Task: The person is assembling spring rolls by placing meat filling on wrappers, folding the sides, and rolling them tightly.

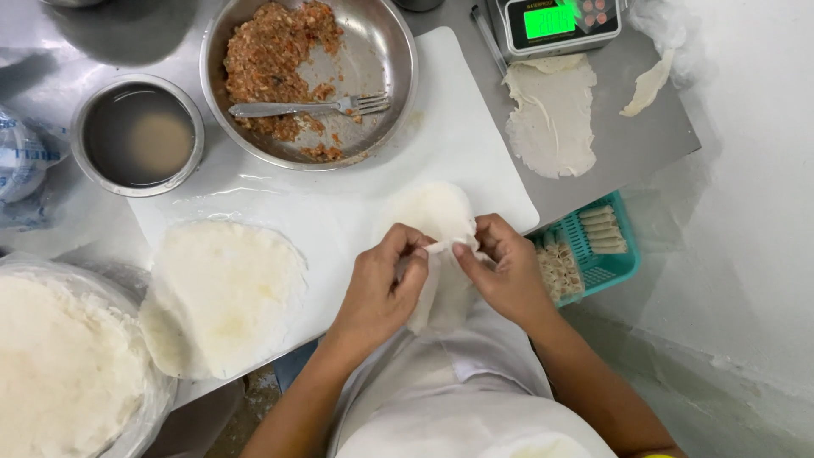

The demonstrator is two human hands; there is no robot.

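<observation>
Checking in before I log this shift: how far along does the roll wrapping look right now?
Done: finished rolls lie in the teal plastic basket. In hand: the left hand and right hand pinch one thin white round wrapper over the white cutting board. Left: reddish minced filling remains in the large steel bowl, and a stack of white wrappers waits.

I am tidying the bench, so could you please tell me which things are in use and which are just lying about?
In use: left hand, right hand, wrapper, filling bowl, fork, water bowl, basket.
Lying about: scale, torn wrappers.
</observation>
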